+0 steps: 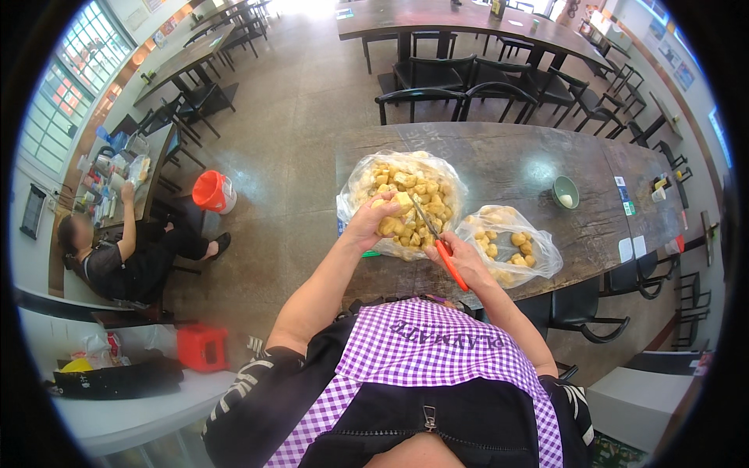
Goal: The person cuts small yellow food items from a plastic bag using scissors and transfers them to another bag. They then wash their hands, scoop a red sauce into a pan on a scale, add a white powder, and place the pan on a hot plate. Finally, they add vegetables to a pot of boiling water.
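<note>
My left hand [368, 223] holds a few golden fried tofu puffs [391, 225] over a large transparent plastic bag [358, 171], which lies open and full of similar pieces. In my right hand [465, 257] is a pair of scissors with red-orange handles [450, 266]. Their blades point up and left, with the tips beside the upper puff in my left hand; whether they touch it I cannot tell. To the right of the scissors, a smaller transparent bag [544, 254] contains several rounder brown puffs. Both bags rest on a dark wood-look table [497, 158].
Farther right on the table stands a green bowl [566, 186] with a white, egg-like thing inside. Black chairs [436, 76] line the far side. On the floor at left is a red-lined bucket [215, 192]. A seated person [131, 257] works at a cluttered side table.
</note>
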Demonstrator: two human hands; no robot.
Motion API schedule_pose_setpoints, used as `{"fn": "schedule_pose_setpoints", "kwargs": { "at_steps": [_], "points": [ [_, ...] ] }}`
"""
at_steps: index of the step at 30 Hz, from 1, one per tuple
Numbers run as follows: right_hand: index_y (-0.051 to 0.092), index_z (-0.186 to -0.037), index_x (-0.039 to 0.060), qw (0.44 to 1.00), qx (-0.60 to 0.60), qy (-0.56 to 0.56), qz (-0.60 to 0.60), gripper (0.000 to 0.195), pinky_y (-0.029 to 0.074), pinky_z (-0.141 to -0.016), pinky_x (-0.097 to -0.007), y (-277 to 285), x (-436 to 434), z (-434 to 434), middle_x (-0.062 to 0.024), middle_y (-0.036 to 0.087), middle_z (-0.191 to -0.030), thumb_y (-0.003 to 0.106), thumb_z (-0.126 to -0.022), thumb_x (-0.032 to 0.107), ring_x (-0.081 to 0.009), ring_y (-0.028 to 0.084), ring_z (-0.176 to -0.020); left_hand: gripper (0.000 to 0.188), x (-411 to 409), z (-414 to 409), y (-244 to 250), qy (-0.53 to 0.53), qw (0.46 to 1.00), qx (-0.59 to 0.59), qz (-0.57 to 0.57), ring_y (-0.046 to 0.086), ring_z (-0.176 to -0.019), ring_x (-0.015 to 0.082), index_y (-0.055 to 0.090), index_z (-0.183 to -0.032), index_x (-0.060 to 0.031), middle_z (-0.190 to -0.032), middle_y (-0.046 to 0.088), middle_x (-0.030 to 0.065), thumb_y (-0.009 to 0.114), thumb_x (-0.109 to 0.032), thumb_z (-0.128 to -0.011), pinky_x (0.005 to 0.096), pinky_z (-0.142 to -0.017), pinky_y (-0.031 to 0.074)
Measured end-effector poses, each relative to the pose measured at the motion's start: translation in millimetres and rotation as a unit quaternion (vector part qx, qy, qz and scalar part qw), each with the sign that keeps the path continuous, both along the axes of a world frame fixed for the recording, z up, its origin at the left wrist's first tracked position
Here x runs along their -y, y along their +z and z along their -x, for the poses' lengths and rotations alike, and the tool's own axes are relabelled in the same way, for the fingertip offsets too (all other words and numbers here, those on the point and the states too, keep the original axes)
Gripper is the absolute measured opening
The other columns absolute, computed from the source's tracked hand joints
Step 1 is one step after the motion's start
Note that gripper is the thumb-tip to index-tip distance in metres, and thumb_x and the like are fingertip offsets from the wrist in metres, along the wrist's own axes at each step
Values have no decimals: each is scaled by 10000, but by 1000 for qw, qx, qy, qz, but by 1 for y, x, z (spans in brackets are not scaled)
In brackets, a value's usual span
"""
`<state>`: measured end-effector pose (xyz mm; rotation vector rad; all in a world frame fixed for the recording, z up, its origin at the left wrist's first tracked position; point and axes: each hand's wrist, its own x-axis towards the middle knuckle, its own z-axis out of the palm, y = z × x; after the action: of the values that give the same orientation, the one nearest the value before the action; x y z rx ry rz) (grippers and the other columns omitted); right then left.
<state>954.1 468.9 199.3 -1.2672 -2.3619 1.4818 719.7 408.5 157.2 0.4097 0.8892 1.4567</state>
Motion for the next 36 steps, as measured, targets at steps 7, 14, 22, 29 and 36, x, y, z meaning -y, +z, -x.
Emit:
{"fn": "schedule_pose_setpoints", "kwargs": {
  "at_steps": [7,14,22,29,36],
  "points": [
    [539,-1039,17,995,-30,5,91,609,455,-766,-353,15,2,0,-123,617,-879,605,-835,587,-230,592,-854,321,0,-3,0,51,999,-1,-14,633,-828,147,524,-1134,-91,-996,620,55,665,-89,-845,257,-599,536],
    [512,-1144,2,995,-44,2,84,660,435,-849,-333,8,7,5,-135,590,-1007,614,-831,574,-218,559,-950,153,0,-15,-2,121,992,-2,-20,637,-719,150,588,-917,-80,-840,626,38,681,-16,-814,279,-647,542],
    [544,-1104,19,999,-33,15,19,607,445,-835,-352,9,3,10,-143,612,-972,636,-815,545,-243,582,-933,139,-1,-6,-2,59,988,-146,-7,628,-725,141,573,-891,-60,-834,608,35,669,-14,-800,285,-666,548],
    [573,-984,29,998,9,9,62,518,468,-685,-350,9,-4,10,-87,614,-779,636,-837,521,-211,597,-732,141,-8,2,-16,64,975,-211,17,620,-701,134,581,-885,-62,-831,609,37,692,-34,-802,280,-626,536],
    [530,-1078,21,985,-56,-26,160,589,469,-728,-313,-9,2,5,-98,597,-867,605,-856,561,-190,587,-808,168,-8,-8,-7,131,985,107,21,619,-734,188,561,-946,-86,-889,618,63,680,-50,-833,317,-670,545]
  ]
}}
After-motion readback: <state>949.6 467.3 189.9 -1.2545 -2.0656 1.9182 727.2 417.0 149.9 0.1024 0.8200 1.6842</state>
